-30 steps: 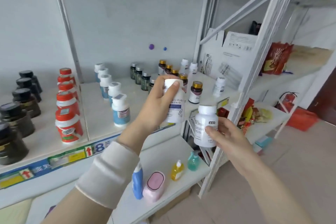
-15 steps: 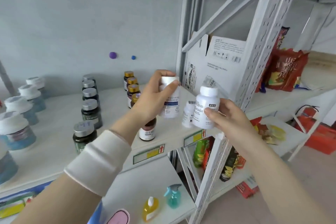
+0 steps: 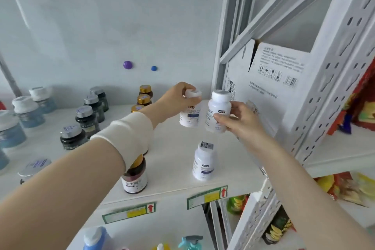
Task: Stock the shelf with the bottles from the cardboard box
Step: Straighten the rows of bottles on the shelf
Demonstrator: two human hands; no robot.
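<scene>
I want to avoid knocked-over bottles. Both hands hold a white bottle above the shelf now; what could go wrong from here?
1. The left hand grips its white bottle only near the cap, so it may slip or land tilted.
2. The two held bottles are very close; the right hand's bottle may bump the other.
3. The left forearm passes right over the brown jar and could knock it when pulling back.

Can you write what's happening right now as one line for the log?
left hand: holds white bottle | right hand: holds second white bottle | both over shelf | third white bottle standing there

three white bottles [image 3: 203, 161], two hands [image 3: 178, 99]
</scene>
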